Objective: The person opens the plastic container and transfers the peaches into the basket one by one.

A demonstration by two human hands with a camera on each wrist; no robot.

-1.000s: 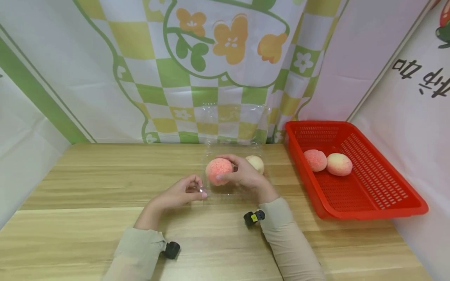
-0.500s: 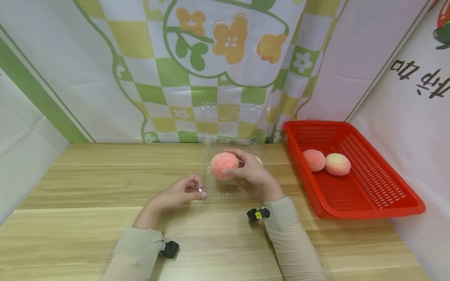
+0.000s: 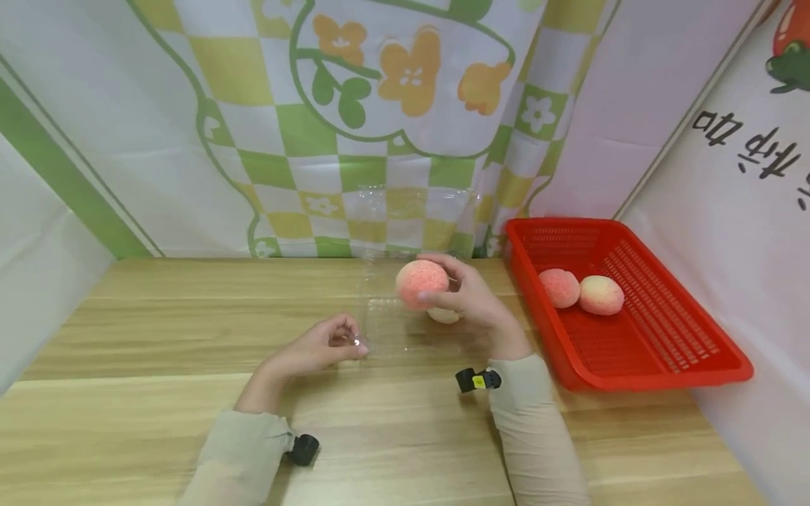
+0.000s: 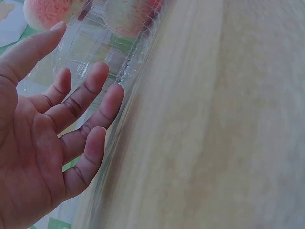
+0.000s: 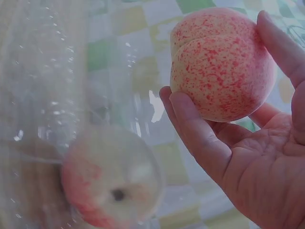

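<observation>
My right hand (image 3: pixel 470 299) holds a pink-speckled peach (image 3: pixel 420 284) above a clear plastic box (image 3: pixel 387 329), its thumb and fingers around the fruit. A paler peach (image 3: pixel 444 315) lies in the box, partly hidden behind the right hand. In the right wrist view, the held peach (image 5: pixel 221 67) is raised beside the paler peach (image 5: pixel 112 176), which shows a dark stem hollow. At the box's near left corner, my left hand (image 3: pixel 319 346) pinches the plastic edge between thumb and fingers. The left wrist view shows the fingers curved against the box wall (image 4: pixel 88 52).
The transparent lid (image 3: pixel 414 211) stands raised at the back, against a checked cloth (image 3: pixel 367 172). On the right is a red perforated basket (image 3: pixel 569 355) with a pink peach (image 3: pixel 560 288) and a paler peach (image 3: pixel 602 295) in it. The wooden table (image 3: pixel 190 316) lies beneath.
My right hand has carried the pink peach rightward and towards the back of the box. The left hand has stayed at the corner, and the head view has shifted slightly.
</observation>
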